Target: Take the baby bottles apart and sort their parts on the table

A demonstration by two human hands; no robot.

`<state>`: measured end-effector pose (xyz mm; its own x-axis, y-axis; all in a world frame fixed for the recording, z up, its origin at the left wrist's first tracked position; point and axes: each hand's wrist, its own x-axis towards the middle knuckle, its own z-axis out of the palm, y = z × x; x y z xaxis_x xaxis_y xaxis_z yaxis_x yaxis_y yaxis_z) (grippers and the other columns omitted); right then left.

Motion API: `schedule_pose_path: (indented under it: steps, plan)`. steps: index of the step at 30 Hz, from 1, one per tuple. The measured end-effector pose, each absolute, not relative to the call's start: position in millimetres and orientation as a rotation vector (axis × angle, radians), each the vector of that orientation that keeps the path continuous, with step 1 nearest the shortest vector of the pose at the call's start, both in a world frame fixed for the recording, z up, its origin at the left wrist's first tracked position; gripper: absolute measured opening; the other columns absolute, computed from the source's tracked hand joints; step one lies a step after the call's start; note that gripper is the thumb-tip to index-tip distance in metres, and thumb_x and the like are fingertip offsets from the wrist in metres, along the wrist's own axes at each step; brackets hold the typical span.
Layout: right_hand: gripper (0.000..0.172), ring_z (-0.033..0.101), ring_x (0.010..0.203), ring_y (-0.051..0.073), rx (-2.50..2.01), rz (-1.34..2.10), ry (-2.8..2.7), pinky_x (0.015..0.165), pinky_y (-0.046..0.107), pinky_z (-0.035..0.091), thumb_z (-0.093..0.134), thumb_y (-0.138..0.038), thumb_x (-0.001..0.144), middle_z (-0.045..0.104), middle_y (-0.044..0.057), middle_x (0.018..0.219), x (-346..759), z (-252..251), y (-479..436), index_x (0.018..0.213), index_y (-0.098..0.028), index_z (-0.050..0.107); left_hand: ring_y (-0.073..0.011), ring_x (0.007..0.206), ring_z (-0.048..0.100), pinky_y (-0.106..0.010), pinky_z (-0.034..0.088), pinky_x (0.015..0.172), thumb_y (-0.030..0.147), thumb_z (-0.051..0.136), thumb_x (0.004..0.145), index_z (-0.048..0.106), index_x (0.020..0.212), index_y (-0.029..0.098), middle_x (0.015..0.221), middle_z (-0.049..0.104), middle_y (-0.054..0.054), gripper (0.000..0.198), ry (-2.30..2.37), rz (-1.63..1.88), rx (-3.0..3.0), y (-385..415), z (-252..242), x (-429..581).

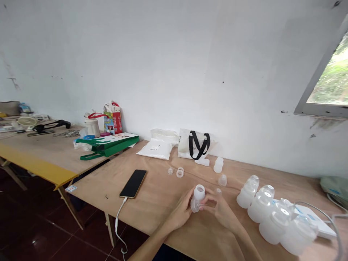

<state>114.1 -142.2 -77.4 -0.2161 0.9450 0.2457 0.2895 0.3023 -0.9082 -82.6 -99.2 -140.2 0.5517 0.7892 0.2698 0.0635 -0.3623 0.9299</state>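
A small white bottle (pixel 199 192) is held between both hands just above the tabletop (pixel 160 197), close to its near edge, with its open mouth turned upward. The left hand (pixel 181 213) is cupped against the bottle's left side, its fingers curled round it. The right hand (pixel 218 210) is closed on a clear piece (pixel 195 206), which is pinched between thumb and fingers and pressed against the bottle's lower end.

Just beyond the right hand, a clear cup (pixel 222 179) is seen on the wood. Two smaller clear parts (pixel 179 172) are laid side by side farther left. Behind these, two white bottle bodies (pixel 218 165) are placed near a white bag with black handles (pixel 194 145), which is propped against the wall (pixel 174 65) beside flat white packets (pixel 157 148).

To the left of the hands, a black phone (pixel 133 183) is laid face up with its screen dark. A white cable (pixel 119 221) is plugged into it and hangs over the front edge. To the right, a row of capped translucent bottles (pixel 272 214) is ranged along the tabletop, next to a flat white box (pixel 312 217).

On a second table (pixel 40 156) at the far left, a green bag (pixel 108 145) and a red carton bag (pixel 113 119) are seen among other clutter. A window (pixel 328 83) is set in the wall at upper right
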Motion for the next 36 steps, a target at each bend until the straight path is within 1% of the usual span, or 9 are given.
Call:
schedule_pose_path:
  steps: [4, 9, 13, 16, 18, 23, 29, 31, 36]
  plan:
    - [0.033, 0.064, 0.118, 0.034, -1.099, 1.085, -1.545, 0.101, 0.046, 0.051, 0.079, -0.054, 0.080, 0.068, 0.010, 0.131, 112, -81, -159, 0.074, -0.022, 0.072, -0.0295, 0.148, 0.038, -0.046, 0.030, 0.125, 0.047, 0.073, 0.089, 0.036, 0.157, 0.029, 0.162, 0.040, -0.009, 0.079, 0.669, 0.813, 1.781, -103, -131, -85]
    - [0.036, 0.068, 0.111, 0.035, -1.115, 1.076, -1.515, 0.094, 0.042, 0.055, 0.075, -0.058, 0.083, 0.076, 0.010, 0.115, 114, -75, -173, 0.078, -0.022, 0.075, -0.0310, 0.136, 0.053, -0.044, 0.042, 0.117, 0.048, 0.078, 0.084, 0.051, 0.147, 0.026, 0.150, 0.055, -0.011, 0.072, 0.685, 0.866, 1.769, -108, -113, -81]
    - [0.032, 0.064, 0.121, 0.033, -1.183, 0.904, -1.568, 0.100, 0.040, 0.054, 0.071, -0.057, 0.087, 0.068, 0.009, 0.134, 118, -68, -177, 0.085, -0.026, 0.080, -0.0298, 0.137, 0.052, -0.042, 0.042, 0.117, 0.048, 0.077, 0.085, 0.051, 0.148, 0.027, 0.152, 0.054, -0.009, 0.071, 0.752, 0.913, 1.807, -110, -103, -83]
    - [0.030, 0.071, 0.100, 0.026, -1.211, 0.832, -1.618, 0.092, 0.037, 0.058, 0.070, -0.055, 0.088, 0.064, 0.007, 0.139, 121, -69, -178, 0.088, -0.027, 0.079, -0.0313, 0.140, 0.049, -0.044, 0.039, 0.119, 0.048, 0.077, 0.084, 0.049, 0.151, 0.027, 0.154, 0.052, -0.009, 0.076, 0.788, 0.878, 1.877, -110, -96, -88]
    - [0.028, 0.072, 0.090, 0.024, -1.242, 0.785, -1.629, 0.087, 0.036, 0.059, 0.069, -0.054, 0.088, 0.068, 0.006, 0.131, 123, -71, -178, 0.089, -0.027, 0.078, -0.0328, 0.140, 0.049, -0.046, 0.038, 0.119, 0.049, 0.078, 0.083, 0.049, 0.151, 0.028, 0.154, 0.052, -0.008, 0.077, 0.835, 0.843, 1.925, -110, -91, -93]
    - [0.023, 0.070, 0.093, 0.026, -1.278, 0.767, -1.722, 0.086, 0.035, 0.056, 0.067, -0.048, 0.092, 0.077, 0.003, 0.100, 125, -72, -180, 0.087, -0.029, 0.077, -0.0333, 0.134, 0.055, -0.045, 0.042, 0.115, 0.051, 0.079, 0.080, 0.055, 0.147, 0.028, 0.148, 0.058, -0.008, 0.074, 0.844, 0.791, 1.992, -110, -81, -100]
    - [0.024, 0.070, 0.086, 0.026, -1.326, 0.724, -1.789, 0.080, 0.035, 0.056, 0.066, -0.048, 0.092, 0.078, 0.002, 0.091, 134, -67, -186, 0.084, -0.030, 0.078, -0.0343, 0.140, 0.048, -0.048, 0.037, 0.118, 0.046, 0.078, 0.082, 0.045, 0.153, 0.032, 0.154, 0.051, -0.008, 0.080, 0.811, 0.732, 2.005, -111, -78, -104]
    - [0.026, 0.070, 0.085, 0.026, -1.338, 0.673, -1.753, 0.078, 0.034, 0.056, 0.066, -0.050, 0.092, 0.078, 0.003, 0.089, 144, -65, -188, 0.084, -0.029, 0.078, -0.0329, 0.135, 0.052, -0.047, 0.039, 0.114, 0.043, 0.079, 0.082, 0.040, 0.153, 0.031, 0.151, 0.053, -0.010, 0.082, 0.841, 0.719, 1.950, -111, -77, -108]
    - [0.035, 0.071, 0.089, 0.027, -1.379, 0.535, -1.497, 0.082, 0.035, 0.058, 0.066, -0.059, 0.089, 0.077, 0.005, 0.090, 168, -64, -189, 0.087, -0.026, 0.075, -0.0265, 0.109, 0.063, -0.037, 0.049, 0.095, 0.044, 0.077, 0.083, 0.050, 0.124, 0.022, 0.129, 0.063, -0.010, 0.054, 0.902, 0.817, 1.844, -108, -71, -117]
